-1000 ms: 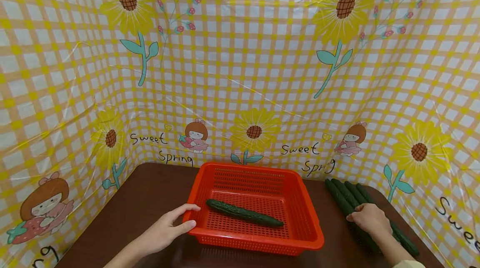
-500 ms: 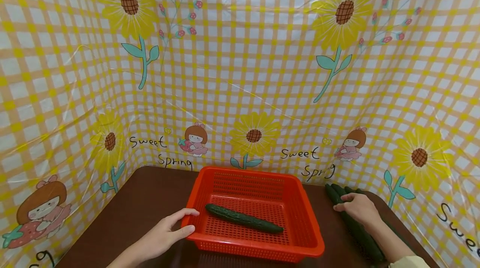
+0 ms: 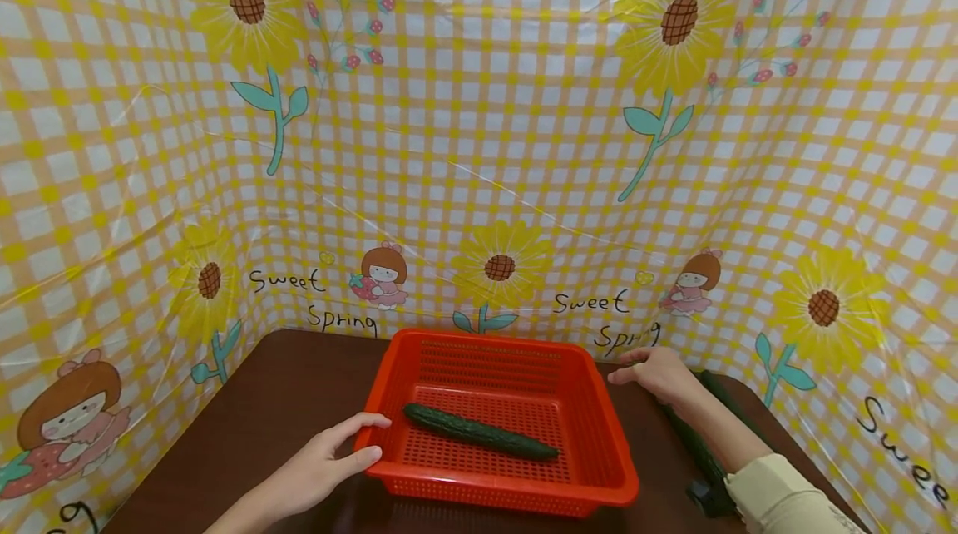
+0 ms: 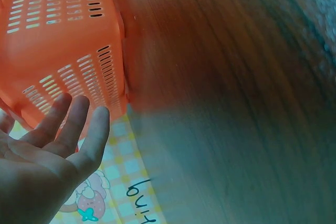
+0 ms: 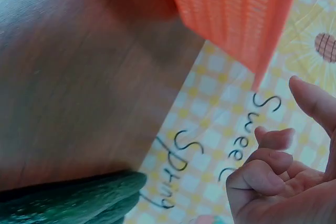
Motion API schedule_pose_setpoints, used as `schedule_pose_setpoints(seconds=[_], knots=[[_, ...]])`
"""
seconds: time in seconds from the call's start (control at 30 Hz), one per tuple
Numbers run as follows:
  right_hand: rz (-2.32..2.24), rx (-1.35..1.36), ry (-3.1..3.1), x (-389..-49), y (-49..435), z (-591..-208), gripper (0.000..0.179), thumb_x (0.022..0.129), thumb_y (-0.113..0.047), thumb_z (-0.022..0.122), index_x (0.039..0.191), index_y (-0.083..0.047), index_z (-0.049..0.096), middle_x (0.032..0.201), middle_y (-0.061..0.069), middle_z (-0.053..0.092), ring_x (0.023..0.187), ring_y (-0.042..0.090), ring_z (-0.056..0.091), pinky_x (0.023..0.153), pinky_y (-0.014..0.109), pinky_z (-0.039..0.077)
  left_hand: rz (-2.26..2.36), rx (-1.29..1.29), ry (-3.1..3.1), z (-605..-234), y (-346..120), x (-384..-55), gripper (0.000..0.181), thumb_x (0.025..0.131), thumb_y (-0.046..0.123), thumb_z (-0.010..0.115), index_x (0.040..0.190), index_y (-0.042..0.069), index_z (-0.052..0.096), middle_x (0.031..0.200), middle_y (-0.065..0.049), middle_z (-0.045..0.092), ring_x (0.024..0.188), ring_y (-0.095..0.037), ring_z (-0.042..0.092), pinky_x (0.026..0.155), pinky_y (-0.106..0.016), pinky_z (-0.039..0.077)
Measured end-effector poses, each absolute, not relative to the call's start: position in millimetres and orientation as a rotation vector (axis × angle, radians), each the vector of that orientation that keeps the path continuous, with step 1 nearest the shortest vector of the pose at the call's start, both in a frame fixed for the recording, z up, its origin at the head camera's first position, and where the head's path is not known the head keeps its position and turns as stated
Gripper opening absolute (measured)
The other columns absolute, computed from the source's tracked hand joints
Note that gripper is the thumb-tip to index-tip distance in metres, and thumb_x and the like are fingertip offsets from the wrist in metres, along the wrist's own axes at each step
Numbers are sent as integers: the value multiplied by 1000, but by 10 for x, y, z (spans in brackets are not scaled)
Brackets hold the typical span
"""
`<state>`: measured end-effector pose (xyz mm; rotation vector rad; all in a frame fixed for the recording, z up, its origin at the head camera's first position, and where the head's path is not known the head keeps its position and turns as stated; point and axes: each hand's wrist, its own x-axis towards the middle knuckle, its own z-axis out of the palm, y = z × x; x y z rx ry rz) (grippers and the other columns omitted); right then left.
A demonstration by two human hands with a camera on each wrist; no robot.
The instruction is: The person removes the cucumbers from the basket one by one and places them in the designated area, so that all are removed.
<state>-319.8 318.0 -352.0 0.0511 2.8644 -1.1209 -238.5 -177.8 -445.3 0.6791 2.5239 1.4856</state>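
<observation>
A red perforated plastic basket stands on the dark wooden table, with one dark green cucumber lying slantwise inside. My left hand rests at its left side, thumb and index finger touching the rim; in the left wrist view the other fingers extend loosely outside the slotted wall. Beyond the basket's right side hovers my right hand, holding nothing, its fingers loosely bent in the right wrist view. Several cucumbers lie side by side at the table's right, partly hidden by my right arm.
A yellow checked cloth with flowers and lettering hangs behind the table and along both sides. A small black device shows at my right wrist. Cucumbers also appear at the lower left of the right wrist view.
My right hand has left the cucumbers on the right, rising and moving leftward toward the basket. My left hand stays at the rim. The basket and its cucumber keep their places.
</observation>
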Motion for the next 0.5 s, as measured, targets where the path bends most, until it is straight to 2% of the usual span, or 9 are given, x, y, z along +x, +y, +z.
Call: schedule_pose_setpoints(seconds=[0.1,0.17,0.27,0.33,0.37,0.4,0.43,0.5], knots=[[-1172,63,2818,-3222,3083,-3485,58,86,-26,76,133,5,60,143,34,48,94,32,59,68,38,49,1488,676,2523,-4442,-1777,-2376,35,104,36,56,138,27,56,145,-6,55,141,-34,38,105,-55,37],[-1197,56,2798,-3241,3030,-3461,58,86,-25,76,133,4,61,143,32,49,79,24,50,61,34,42,1486,678,2524,-4440,-1778,-2375,36,104,36,56,138,26,56,145,-5,55,141,-34,38,106,-55,37],[-1185,27,2799,-3266,2957,-3415,58,85,-27,77,133,2,62,144,30,49,80,21,48,61,34,40,1492,677,2522,-4439,-1776,-2373,35,104,36,56,137,26,56,145,-5,55,141,-34,38,106,-55,37],[-1209,19,2773,-3295,2909,-3394,59,84,-28,78,133,1,62,114,24,66,68,19,42,58,33,37,1488,675,2527,-4438,-1778,-2373,33,104,36,56,136,30,56,145,-5,55,141,-34,39,105,-53,38],[-1221,13,2759,-3309,2885,-3387,60,84,-28,79,133,1,62,96,18,69,62,17,39,56,32,36,1487,675,2530,-4436,-1777,-2372,32,104,35,56,136,31,56,145,-5,55,141,-33,39,105,-51,39],[-1237,2,2739,-3322,2860,-3379,61,84,-28,79,134,1,61,77,10,65,59,14,39,55,31,35,1492,674,2528,-4433,-1775,-2371,32,104,35,56,135,31,57,145,-5,55,140,-33,39,104,-50,39],[-1263,-7,2712,-3335,2835,-3374,62,83,-28,79,135,2,60,62,2,56,53,12,31,52,30,32,1494,677,2527,-4431,-1774,-2371,32,104,34,56,136,30,57,145,-6,55,140,-33,40,104,-49,40],[-1323,-21,2645,-3364,2789,-3369,63,84,-25,79,136,3,59,47,-9,31,47,10,15,49,28,26,1497,679,2527,-4426,-1770,-2369,34,104,34,56,137,27,56,145,-6,55,139,-33,40,103,-49,41]])
